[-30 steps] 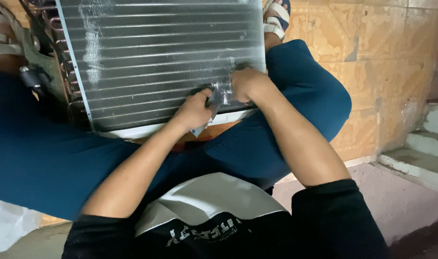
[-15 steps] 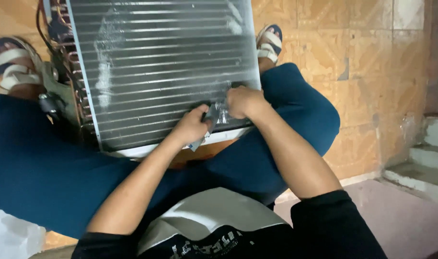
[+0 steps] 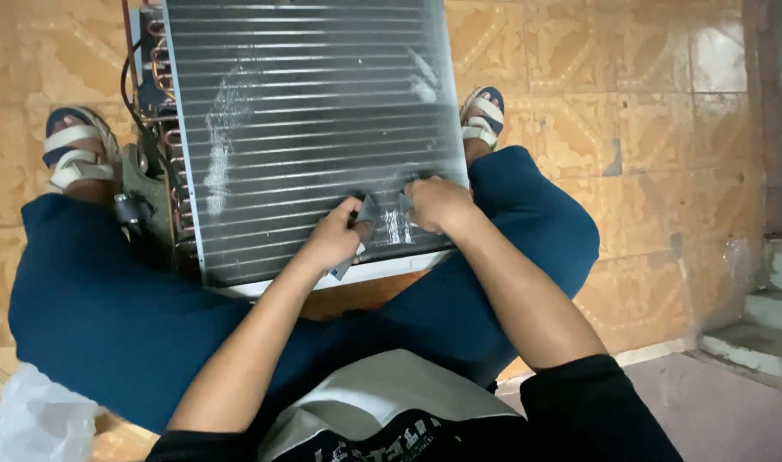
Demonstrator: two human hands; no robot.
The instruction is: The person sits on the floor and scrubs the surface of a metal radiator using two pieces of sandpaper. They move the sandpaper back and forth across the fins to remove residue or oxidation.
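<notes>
Here I see my left hand (image 3: pixel 333 239) curled shut around a small grey tool (image 3: pixel 357 235), its tip pressed to the fins. My right hand (image 3: pixel 438 204) lies just beside it, fingers bent and together, pressing on the same patch. Both rest on the near right corner of the finned coil (image 3: pixel 305 120), which lies flat between my knees on the tiled floor (image 3: pixel 630 103), long axis running away from me, copper bends (image 3: pixel 164 145) along its left edge.

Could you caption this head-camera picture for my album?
Seated person's left hand and right hand press on a finned coil.
</notes>
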